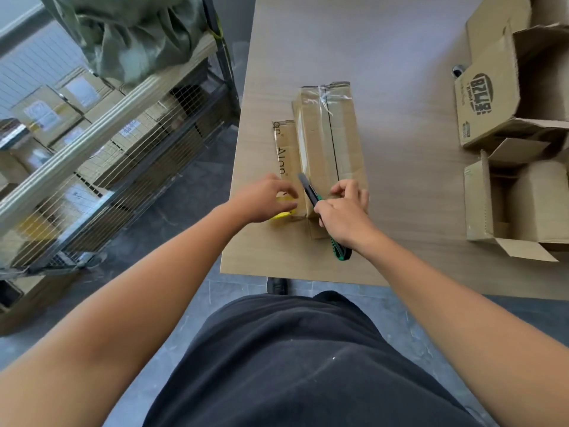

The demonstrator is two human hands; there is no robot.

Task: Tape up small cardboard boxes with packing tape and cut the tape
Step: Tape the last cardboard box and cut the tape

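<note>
My R hand (345, 217) grips the knife (310, 194), tip at near end of the taped box (326, 143) lying on the table (400, 57). L hand (268, 200) curls round the yellow tape holder (281, 215), touching box's left side.

Long box (331, 140): brown cardboard, flat at frame centre, long axis running away from the camera; clear tape (305, 140) glossy along its top, wrinkled over the far end; shorter box (284, 149), black lettering, touching its left side; knife (309, 194), green-black, blade out, tilted up-left over the near end; yellow roll (283, 215) at near left corner, mostly hidden.
</note>
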